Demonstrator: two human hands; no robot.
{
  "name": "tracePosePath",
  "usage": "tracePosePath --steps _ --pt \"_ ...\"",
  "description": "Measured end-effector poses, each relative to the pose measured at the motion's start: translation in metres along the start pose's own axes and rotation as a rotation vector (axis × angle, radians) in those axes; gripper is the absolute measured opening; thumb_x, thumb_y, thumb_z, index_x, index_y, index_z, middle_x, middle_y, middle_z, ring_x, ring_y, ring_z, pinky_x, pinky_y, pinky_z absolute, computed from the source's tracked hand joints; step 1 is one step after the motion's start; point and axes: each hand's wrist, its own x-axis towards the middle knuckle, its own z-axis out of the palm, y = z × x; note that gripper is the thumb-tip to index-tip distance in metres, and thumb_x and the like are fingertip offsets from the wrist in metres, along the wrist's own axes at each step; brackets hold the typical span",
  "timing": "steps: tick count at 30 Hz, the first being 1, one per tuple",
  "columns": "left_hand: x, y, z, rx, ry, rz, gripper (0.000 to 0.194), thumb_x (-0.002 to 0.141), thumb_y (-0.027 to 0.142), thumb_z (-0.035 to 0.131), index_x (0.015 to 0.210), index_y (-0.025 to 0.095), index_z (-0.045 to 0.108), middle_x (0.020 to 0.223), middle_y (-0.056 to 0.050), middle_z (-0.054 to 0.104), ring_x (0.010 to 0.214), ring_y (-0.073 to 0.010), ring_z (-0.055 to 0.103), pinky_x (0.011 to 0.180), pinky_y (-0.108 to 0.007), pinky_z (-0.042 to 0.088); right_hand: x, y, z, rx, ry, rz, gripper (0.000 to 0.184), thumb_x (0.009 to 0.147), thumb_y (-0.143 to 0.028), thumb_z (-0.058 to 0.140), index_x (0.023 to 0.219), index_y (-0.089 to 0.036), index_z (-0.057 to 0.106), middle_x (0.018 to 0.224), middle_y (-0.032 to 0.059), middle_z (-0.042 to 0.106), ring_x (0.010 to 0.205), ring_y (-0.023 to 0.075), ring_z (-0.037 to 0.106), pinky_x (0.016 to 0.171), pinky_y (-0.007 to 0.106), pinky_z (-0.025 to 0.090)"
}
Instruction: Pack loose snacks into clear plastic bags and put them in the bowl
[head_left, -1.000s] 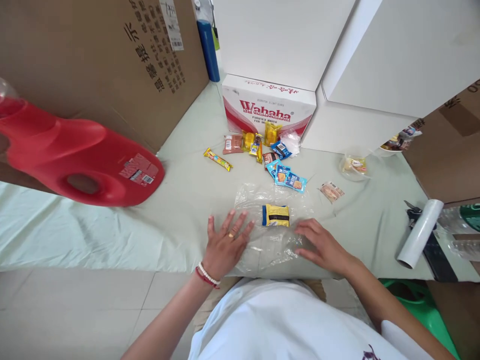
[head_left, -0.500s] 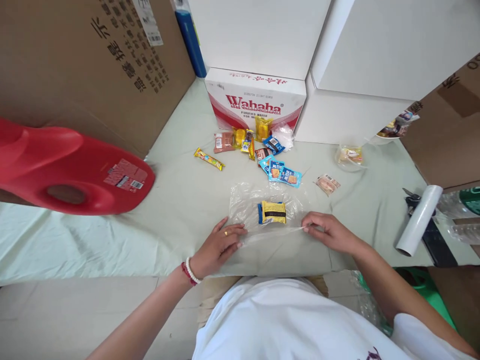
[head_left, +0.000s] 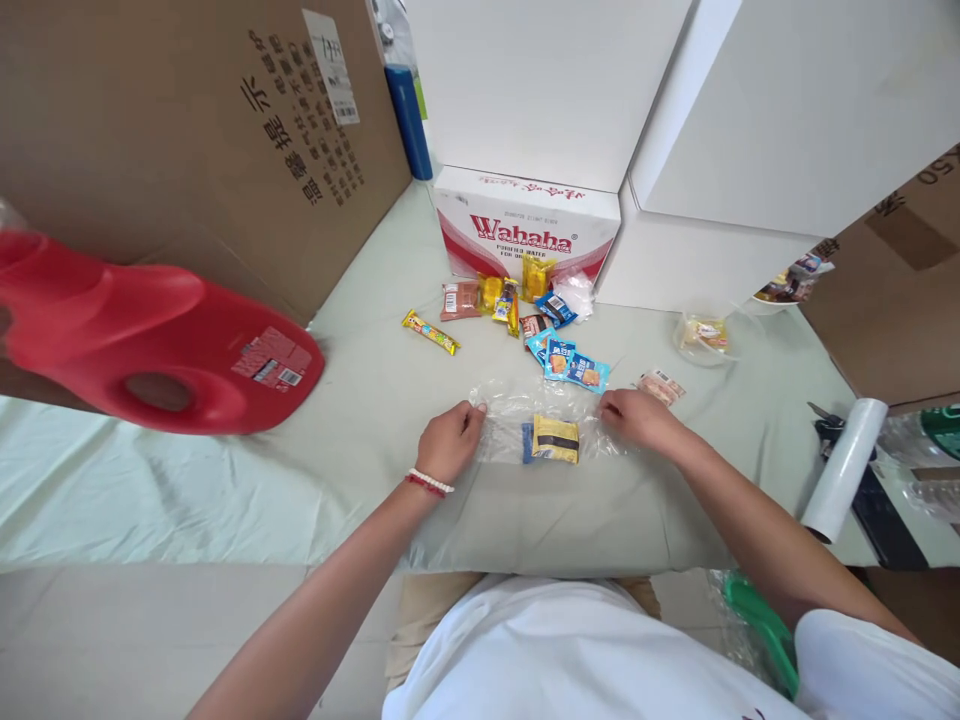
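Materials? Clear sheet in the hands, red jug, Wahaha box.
Clear sheet: likely thin plastic film; transparent, wrinkled, shiny glints.
Red jug: probably moulded plastic; smooth, softly glossy, opening moulded into body.
Wahaha box: looks like printed cardboard; flat panels, straight edges, coating unclear.

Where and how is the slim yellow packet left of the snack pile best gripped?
Probably pinch the slim yellow packet across its middle, coming from above on the near side: it lies flat, long and narrow, apart from the snack pile. The left hand is nearer, but holds the clear film.
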Motion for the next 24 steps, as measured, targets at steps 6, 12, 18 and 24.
tracePosePath --steps 6,12,18,24 --pt "-0.004 0.007 -0.003 -0.034 -0.024 -0.011 0.051 0.101 0.059 0.023 0.086 0.024 0.057 0.083 -0.005 0.068 0.084 -0.0235 0.066 0.065 -0.029 0.039 0.038 -0.047 -0.016 -0.163 0.143 -0.364 0.027 0.099 -0.031 0.053 0.118 -0.019 0.068 0.109 0.0131 0.07 0.105 0.0282 0.058 0.089 0.037 0.042" --pt "-0.006 0.005 0.01 0.062 0.033 0.024 0.031 0.087 0.046 0.062 0.104 0.02 0.063 0.106 -0.009 0.066 0.097 -0.0252 0.067 0.077 -0.034 0.05 0.086 -0.081 0.012 -0.294 -0.004 -0.368 0.028 0.088 -0.029 0.07 0.113 -0.016 0.069 0.108 0.016 0.071 0.112 0.034 0.055 0.089 0.039 0.04" --pt "-0.005 0.009 0.023 0.145 0.221 -0.065 0.07 0.085 0.053 0.067 0.141 0.018 0.045 0.135 -0.018 0.053 0.112 -0.0328 0.064 0.079 -0.042 0.056 0.092 -0.078 0.004 -0.25 -0.029 -0.413 0.011 0.089 -0.026 0.066 0.095 -0.019 0.072 0.105 0.0095 0.072 0.106 0.0287 0.057 0.085 0.034 0.038" --pt "0.002 0.011 0.024 0.117 0.245 -0.034 0.044 0.088 0.045 0.062 0.123 0.019 0.059 0.124 -0.016 0.057 0.114 -0.0337 0.061 0.083 -0.044 0.056 0.074 -0.075 -0.009 -0.1 -0.102 -0.495 0.013 0.096 -0.023 0.055 0.098 -0.018 0.066 0.091 0.0062 0.07 0.084 0.019 0.059 0.073 0.027 0.037"
